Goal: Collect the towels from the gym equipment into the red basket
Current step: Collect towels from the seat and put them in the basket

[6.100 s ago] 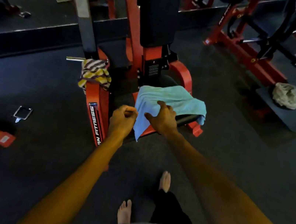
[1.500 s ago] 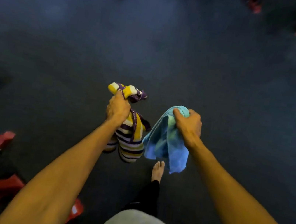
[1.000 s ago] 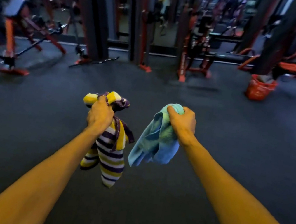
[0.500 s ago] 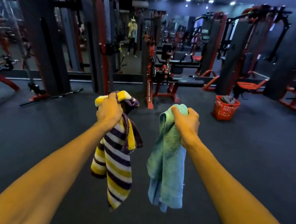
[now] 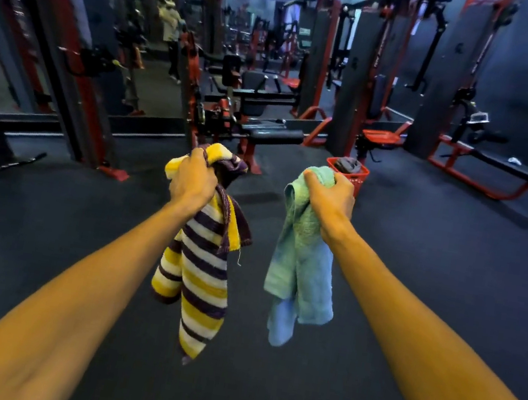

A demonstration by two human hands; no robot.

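Note:
My left hand [image 5: 194, 179] is shut on a yellow, white and purple striped towel [image 5: 200, 276] that hangs down from my fist. My right hand [image 5: 331, 198] grips a light blue-green towel [image 5: 301, 275], also hanging loose. Both arms are stretched out in front of me at about chest height. The red basket [image 5: 359, 176] stands on the dark floor just beyond my right hand, partly hidden by it, with a grey cloth [image 5: 348, 164] inside.
Red and black gym machines line the far side: a bench machine [image 5: 266, 131] behind the basket, a weight-stack tower [image 5: 358, 76], a long bench [image 5: 516, 170] at right carrying a small white item [image 5: 514, 160]. A mirror wall [image 5: 75, 31] stands at left. Dark rubber floor [image 5: 453, 264] lies between.
I lifted both towels off the machine, turned and raised my view to the gym hall. The basket has come closer and now sits just behind my right hand.

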